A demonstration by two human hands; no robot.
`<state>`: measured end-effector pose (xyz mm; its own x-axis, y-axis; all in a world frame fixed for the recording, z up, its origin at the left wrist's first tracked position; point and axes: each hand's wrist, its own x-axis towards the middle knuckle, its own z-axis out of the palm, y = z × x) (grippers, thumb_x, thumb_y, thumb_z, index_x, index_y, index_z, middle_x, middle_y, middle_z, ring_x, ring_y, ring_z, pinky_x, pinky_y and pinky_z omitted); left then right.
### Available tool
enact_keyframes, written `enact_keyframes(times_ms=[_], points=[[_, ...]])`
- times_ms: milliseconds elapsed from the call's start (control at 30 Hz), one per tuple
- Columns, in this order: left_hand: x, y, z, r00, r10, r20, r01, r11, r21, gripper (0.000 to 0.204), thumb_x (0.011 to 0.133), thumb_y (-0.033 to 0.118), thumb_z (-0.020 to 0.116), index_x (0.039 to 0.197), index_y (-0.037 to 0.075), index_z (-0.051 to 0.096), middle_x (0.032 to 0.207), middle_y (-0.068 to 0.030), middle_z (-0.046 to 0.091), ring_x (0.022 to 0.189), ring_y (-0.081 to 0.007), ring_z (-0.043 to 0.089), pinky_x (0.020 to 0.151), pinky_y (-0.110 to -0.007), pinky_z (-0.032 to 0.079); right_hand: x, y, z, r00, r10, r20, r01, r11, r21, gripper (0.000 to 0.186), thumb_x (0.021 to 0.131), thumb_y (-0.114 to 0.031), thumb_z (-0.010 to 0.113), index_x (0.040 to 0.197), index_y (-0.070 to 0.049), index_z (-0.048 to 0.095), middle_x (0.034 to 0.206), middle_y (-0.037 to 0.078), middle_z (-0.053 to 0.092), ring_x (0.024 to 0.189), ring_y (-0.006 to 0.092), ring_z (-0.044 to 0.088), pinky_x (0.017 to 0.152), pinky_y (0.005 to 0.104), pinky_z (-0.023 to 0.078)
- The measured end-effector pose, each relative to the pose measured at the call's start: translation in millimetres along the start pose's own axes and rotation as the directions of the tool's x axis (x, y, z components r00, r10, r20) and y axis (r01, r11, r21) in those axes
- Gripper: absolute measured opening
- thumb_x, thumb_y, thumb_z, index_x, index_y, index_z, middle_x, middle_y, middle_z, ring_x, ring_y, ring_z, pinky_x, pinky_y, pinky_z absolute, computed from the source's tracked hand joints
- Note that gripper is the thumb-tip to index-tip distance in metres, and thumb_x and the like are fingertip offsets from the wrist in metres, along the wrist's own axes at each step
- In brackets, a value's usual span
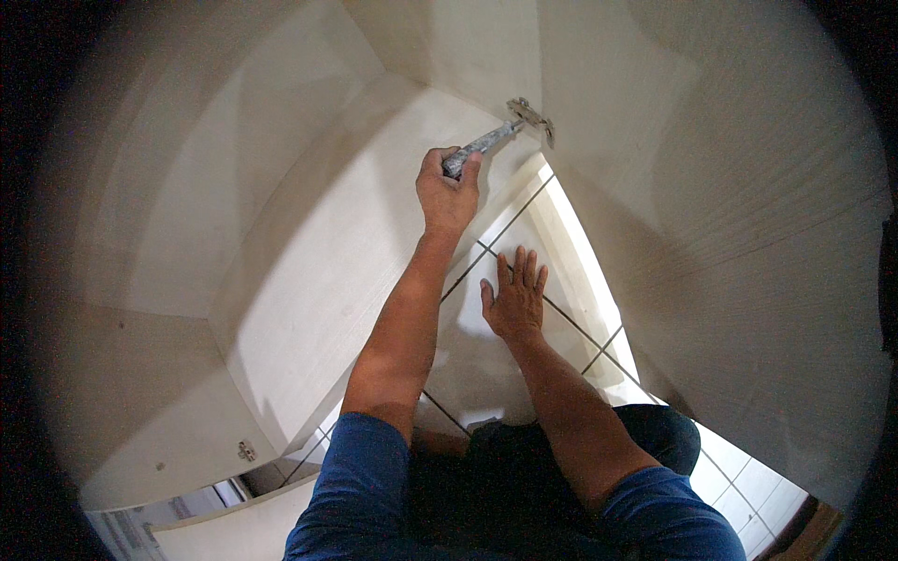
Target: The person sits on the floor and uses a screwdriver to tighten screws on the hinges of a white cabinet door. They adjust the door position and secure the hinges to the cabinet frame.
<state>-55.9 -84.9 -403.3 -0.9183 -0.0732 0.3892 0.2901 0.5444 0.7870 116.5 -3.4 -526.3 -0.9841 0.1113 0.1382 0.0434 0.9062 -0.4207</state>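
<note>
My left hand (447, 194) is closed around the grey, mottled handle of a screwdriver (482, 151). The tool slants up and to the right, its tip at a metal cabinet hinge (531, 117) where the cabinet's side meets the large door panel (711, 234). Whether the tip sits in a screw is too small to see. Lower and to the right, my right hand (518, 304) has its fingers spread, palm down, over the tiled floor (463, 327). I cannot tell whether it rests on the tiles or hovers just above them.
A pale cabinet interior (318, 234) fills the left and far side. A second hinge plate (246, 451) is fixed near its lower left edge. The door panel stands close along my right. Another pale panel (243, 524) lies at the lower left. My dark-clad knee (664, 435) is beside my right arm.
</note>
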Motion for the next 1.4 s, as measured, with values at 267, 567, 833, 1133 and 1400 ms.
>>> enact_keyframes(times_ms=[267,567,833,1133,1400], points=[[-1.9,3.6,10.1,0.829,-0.536,0.158,0.559,0.787,-0.262,0.044,0.095,0.034,0.07,0.11,-0.005,0.058,0.098,-0.0209,0.064,0.069,-0.022,0.063,0.064,-0.037,0.054,-1.2,0.0,1.3,0.999,-0.011,-0.052,0.011,1.0,0.012,0.061,0.099,-0.042,0.052,0.145,-0.003,0.049,0.157,0.028,0.033,0.148,0.047,0.024,0.119,0.0635,0.016],[-9.5,-17.6,5.7,0.956,-0.222,0.191,0.25,0.959,-0.137,0.042,0.099,0.032,0.065,0.118,-0.005,0.053,0.107,-0.0206,0.061,0.086,-0.0219,0.061,0.08,-0.035,0.051,-1.2,0.7,4.2,0.998,-0.016,-0.054,0.016,1.0,0.007,0.061,0.099,-0.042,0.051,0.145,-0.002,0.049,0.156,0.029,0.034,0.148,0.0477,0.024,0.119,0.0641,0.016],[-3.1,-7.7,12.8,0.98,-0.189,-0.06,0.172,0.961,-0.216,0.04,0.103,0.034,0.058,0.119,-0.003,0.056,0.094,-0.0157,0.066,0.075,-0.0209,0.065,0.069,-0.033,0.052,-2.7,0.4,3.2,0.999,-0.015,-0.049,0.016,1.0,0.016,0.061,0.099,-0.043,0.05,0.145,-0.002,0.049,0.157,0.029,0.032,0.149,0.0475,0.023,0.119,0.0642,0.016],[-13.4,-11.4,11.0,0.98,-0.181,0.077,0.197,0.898,-0.394,0.033,0.102,0.026,0.062,0.117,-0.002,0.066,0.074,-0.0059,0.06,0.064,-0.0135,0.062,0.059,-0.029,0.054,-2.5,2.0,4.6,0.999,-0.01,-0.047,0.011,1.0,0.026,0.062,0.099,-0.042,0.051,0.146,-0.002,0.048,0.157,0.029,0.032,0.149,0.0476,0.023,0.119,0.0641,0.015],[-10.6,-17.8,7.2,0.773,-0.465,0.431,0.634,0.578,-0.515,0.044,0.103,0.036,0.06,0.127,-0.002,0.059,0.076,-0.006,0.058,0.059,-0.0144,0.058,0.058,-0.037,0.06,-2.0,1.2,4.3,0.999,-0.01,-0.05,0.01,1.0,0.01,0.062,0.098,-0.041,0.053,0.146,-0.002,0.048,0.156,0.029,0.034,0.148,0.047,0.025,0.12,0.064,0.015]])
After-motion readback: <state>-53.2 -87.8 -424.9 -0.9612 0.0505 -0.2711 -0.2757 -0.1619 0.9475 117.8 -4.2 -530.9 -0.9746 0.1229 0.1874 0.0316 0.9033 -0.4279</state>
